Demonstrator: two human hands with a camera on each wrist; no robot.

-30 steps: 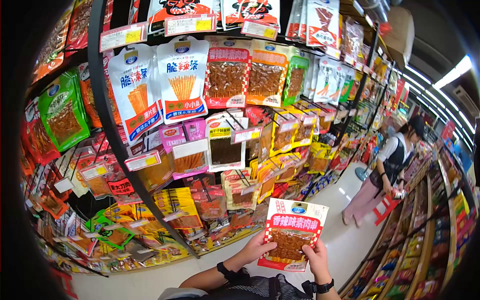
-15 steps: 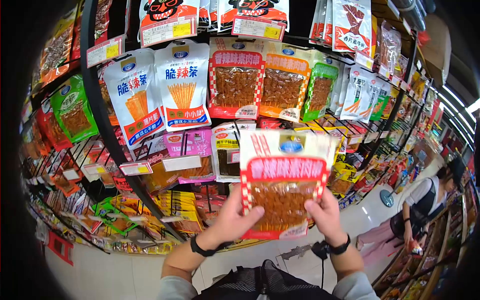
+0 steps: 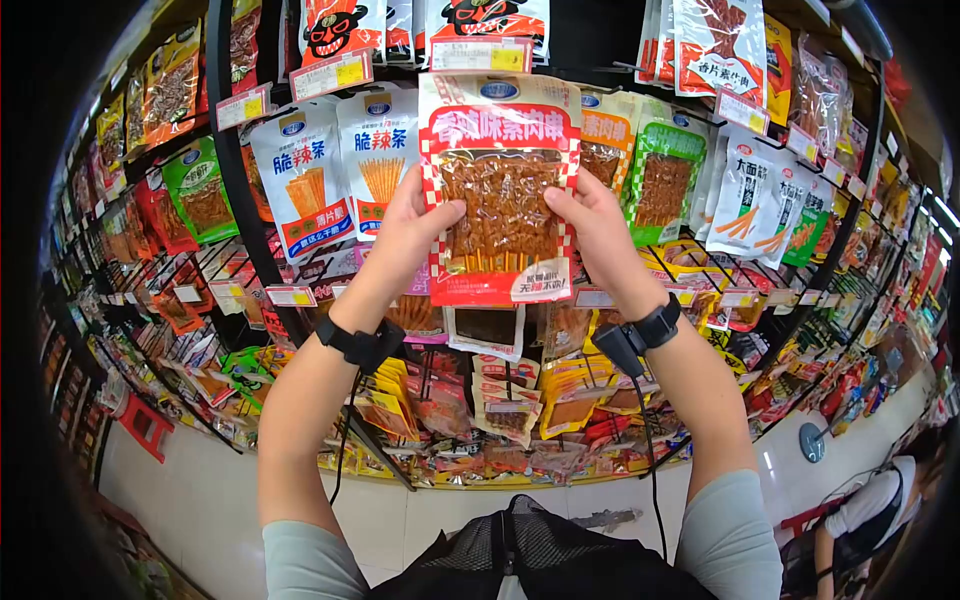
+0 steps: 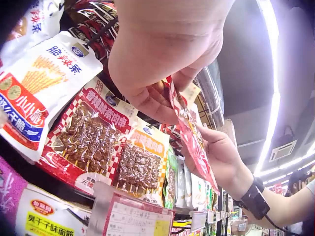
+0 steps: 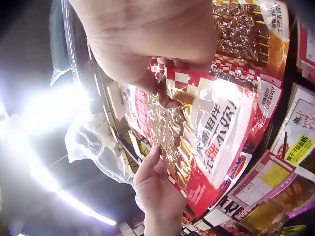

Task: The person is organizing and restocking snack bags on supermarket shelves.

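Note:
A red and white snack packet [image 3: 503, 215] with skewered brown pieces showing through its clear window is held upright between both hands, in front of the hanging rack. My left hand [image 3: 403, 228] grips its left edge, thumb on the front. On the opposite edge, my right hand [image 3: 602, 232] pinches it the same way. In the left wrist view a matching red packet [image 4: 91, 140] hangs on the rack behind, beside an orange one [image 4: 141, 164]. The held packet [image 5: 216, 128] looks slightly bent in the right wrist view, fingers partly hidden behind it.
White snack bags [image 3: 300, 185] hang to the left, a green packet [image 3: 665, 170] to the right. Price tags [image 3: 480, 54] stick out on hooks above and below. At lower right a person [image 3: 860, 525] is in the aisle. Black cords [image 3: 652, 450] run down from both wrists.
Both hands have raised the packet from low near the body up and forward to the rack, now overlapping the row of hanging packets. The view has turned right to face the rack.

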